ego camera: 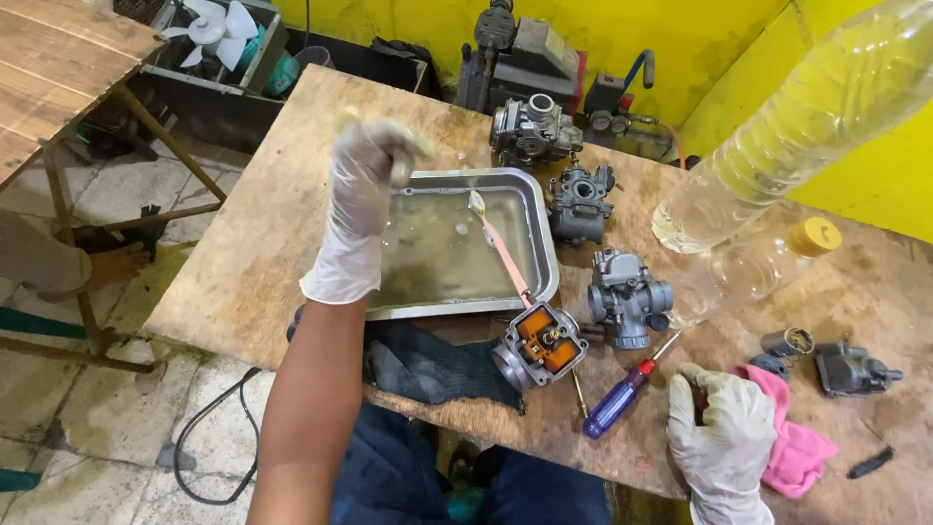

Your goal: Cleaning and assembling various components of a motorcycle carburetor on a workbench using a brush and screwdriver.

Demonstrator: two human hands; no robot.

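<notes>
Your left hand (367,199) in a pale glove, raised, fingers curled and blurred, bare forearm stretching up from the near edge of the table, your right hand (721,433) gloved too, resting low near the table's near right corner, fingers bent

Single head-worn view, looking steeply down and forward over the wooden table (272,224), close range. Left hand (364,194) is sitting raised mid-frame, right hand (724,437) low at the bottom-right edge; floor is showing left of the left hand.
</notes>
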